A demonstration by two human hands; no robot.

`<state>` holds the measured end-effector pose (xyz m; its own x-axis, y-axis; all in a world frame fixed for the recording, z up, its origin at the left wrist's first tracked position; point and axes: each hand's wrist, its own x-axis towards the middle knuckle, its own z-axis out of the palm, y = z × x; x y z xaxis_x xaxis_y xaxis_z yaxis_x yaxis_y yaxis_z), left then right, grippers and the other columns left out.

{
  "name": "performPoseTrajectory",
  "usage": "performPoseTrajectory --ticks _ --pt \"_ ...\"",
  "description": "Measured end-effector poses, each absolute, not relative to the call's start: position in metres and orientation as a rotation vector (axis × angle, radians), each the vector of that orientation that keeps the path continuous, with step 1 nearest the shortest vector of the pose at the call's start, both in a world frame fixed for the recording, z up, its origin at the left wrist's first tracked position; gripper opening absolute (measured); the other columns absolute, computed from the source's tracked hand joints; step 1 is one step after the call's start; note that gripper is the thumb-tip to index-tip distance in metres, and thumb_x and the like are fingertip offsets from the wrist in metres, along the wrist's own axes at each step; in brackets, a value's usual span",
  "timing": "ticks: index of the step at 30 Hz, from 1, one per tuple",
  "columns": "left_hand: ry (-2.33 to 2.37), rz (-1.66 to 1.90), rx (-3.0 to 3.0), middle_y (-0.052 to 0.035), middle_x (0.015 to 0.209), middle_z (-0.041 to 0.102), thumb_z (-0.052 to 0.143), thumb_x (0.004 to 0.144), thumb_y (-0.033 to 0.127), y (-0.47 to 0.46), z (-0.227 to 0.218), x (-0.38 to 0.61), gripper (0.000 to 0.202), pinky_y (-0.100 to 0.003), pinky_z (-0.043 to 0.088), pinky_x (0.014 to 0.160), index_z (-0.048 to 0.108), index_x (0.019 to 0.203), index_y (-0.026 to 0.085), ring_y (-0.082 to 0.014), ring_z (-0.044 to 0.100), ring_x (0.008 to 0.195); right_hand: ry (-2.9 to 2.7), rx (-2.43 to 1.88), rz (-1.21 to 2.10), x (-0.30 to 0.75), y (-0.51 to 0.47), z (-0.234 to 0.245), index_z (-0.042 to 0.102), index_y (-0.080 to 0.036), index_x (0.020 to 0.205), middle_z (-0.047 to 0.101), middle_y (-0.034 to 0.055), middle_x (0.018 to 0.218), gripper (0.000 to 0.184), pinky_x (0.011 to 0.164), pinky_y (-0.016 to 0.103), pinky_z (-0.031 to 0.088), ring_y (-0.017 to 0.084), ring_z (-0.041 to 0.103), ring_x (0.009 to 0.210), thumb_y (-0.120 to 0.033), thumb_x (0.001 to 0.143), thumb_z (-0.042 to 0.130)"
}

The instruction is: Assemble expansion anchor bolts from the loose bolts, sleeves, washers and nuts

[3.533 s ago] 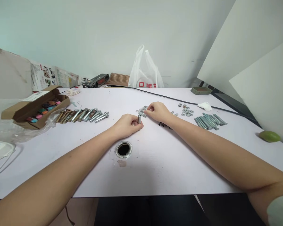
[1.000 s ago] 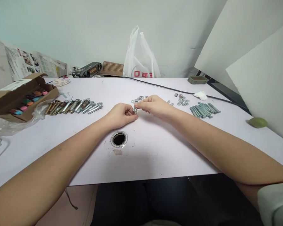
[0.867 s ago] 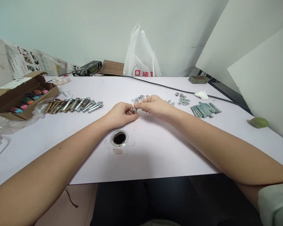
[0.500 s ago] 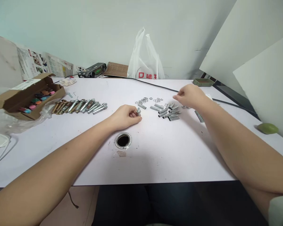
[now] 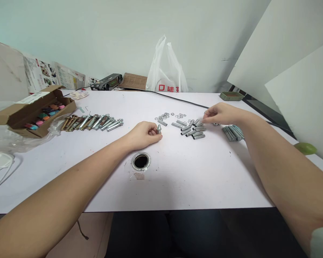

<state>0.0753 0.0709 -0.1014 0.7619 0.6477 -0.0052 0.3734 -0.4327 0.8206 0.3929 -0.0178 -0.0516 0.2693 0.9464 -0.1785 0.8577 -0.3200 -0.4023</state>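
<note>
My left hand rests on the table, thumb and fingers closed on a small silvery bolt held upright. Its lower part is hidden by the fingers. My right hand hovers at the right edge of a loose pile of metal sleeves, fingers bent and tips together; whatever they pinch is too small or blurred to make out. Behind the sleeves lie flat washers and thin rings. Partly under my right forearm is a row of threaded metal rods.
Assembled expansion bolts lie in a row at left, by an open cardboard box of coloured caps. A round hole opens in the table near me. A black cable crosses the back; a green tray and green fruit are at right.
My right hand has moved slightly down and toward me, to the edge of the sleeve pile, uncovering more of the rods. My left hand still holds the bolt in place.
</note>
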Motion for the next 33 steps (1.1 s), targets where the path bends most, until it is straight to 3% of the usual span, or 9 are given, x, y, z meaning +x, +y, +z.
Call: performPoseTrajectory --ticks 3,8,17,23,28,30,33 --pt "0.771 0.393 2.065 0.0006 0.068 0.059 0.069 0.074 0.041 0.071 -0.103 0.076 0.026 -0.023 0.04 0.059 0.066 0.078 0.015 -0.0093 0.05 0.062 -1.738 -1.854 0.605 0.341 -0.017 -0.051 0.073 -0.018 0.085 0.068 0.0049 0.08 0.018 0.061 0.028 0.041 0.013 0.054 0.066 -0.034 0.077 0.072" --pt "0.776 0.408 2.12 0.0013 0.067 0.058 0.067 0.075 0.04 0.07 -0.101 0.076 0.025 -0.023 0.037 0.057 0.061 0.072 0.016 -0.0097 0.05 0.061 -1.837 -1.331 0.533 0.269 -0.01 -0.069 0.075 -0.018 0.095 0.072 0.0062 0.096 0.022 0.075 0.03 0.046 0.017 0.062 0.086 -0.031 0.078 0.07" --pt "0.784 0.43 2.248 0.0031 0.06 0.052 0.063 0.075 0.034 0.063 -0.094 0.077 0.021 -0.024 0.033 0.056 0.056 0.064 0.017 -0.0087 0.044 0.057 -1.956 -1.289 0.525 0.257 -0.01 -0.072 0.077 -0.02 0.095 0.072 0.0031 0.091 0.02 0.079 0.031 0.043 0.017 0.062 0.086 -0.026 0.082 0.062" --pt "0.788 0.412 2.212 0.0042 0.059 0.051 0.064 0.075 0.035 0.064 -0.093 0.076 0.023 -0.024 0.029 0.054 0.053 0.064 0.017 -0.0079 0.042 0.055 -1.795 -1.438 0.523 0.257 -0.008 -0.077 0.073 -0.016 0.096 0.065 0.0027 0.079 0.033 0.075 0.031 0.041 0.016 0.055 0.077 -0.042 0.075 0.074" --pt "0.777 0.427 2.206 0.0038 0.059 0.051 0.063 0.077 0.038 0.065 -0.096 0.075 0.026 -0.024 0.029 0.054 0.053 0.064 0.017 -0.008 0.042 0.056 -1.839 -1.341 0.591 0.262 -0.008 -0.078 0.069 -0.018 0.121 0.067 0.0029 0.084 0.051 0.08 0.032 0.041 0.016 0.055 0.081 -0.044 0.078 0.073" --pt "0.753 0.428 2.186 0.0031 0.061 0.053 0.063 0.077 0.039 0.066 -0.099 0.074 0.024 -0.024 0.032 0.055 0.057 0.068 0.017 -0.0089 0.045 0.058 -1.85 -1.304 0.626 0.264 -0.009 -0.078 0.074 -0.019 0.111 0.07 0.0041 0.086 0.039 0.079 0.031 0.042 0.017 0.057 0.082 -0.045 0.082 0.069" --pt "0.745 0.424 2.16 0.0011 0.067 0.059 0.063 0.078 0.041 0.069 -0.102 0.074 0.025 -0.025 0.037 0.058 0.063 0.076 0.016 -0.011 0.051 0.061 -1.787 -1.296 0.58 0.265 -0.01 -0.078 0.073 -0.017 0.075 0.067 0.0036 0.073 0.03 0.071 0.029 0.042 0.015 0.055 0.074 -0.046 0.081 0.07"
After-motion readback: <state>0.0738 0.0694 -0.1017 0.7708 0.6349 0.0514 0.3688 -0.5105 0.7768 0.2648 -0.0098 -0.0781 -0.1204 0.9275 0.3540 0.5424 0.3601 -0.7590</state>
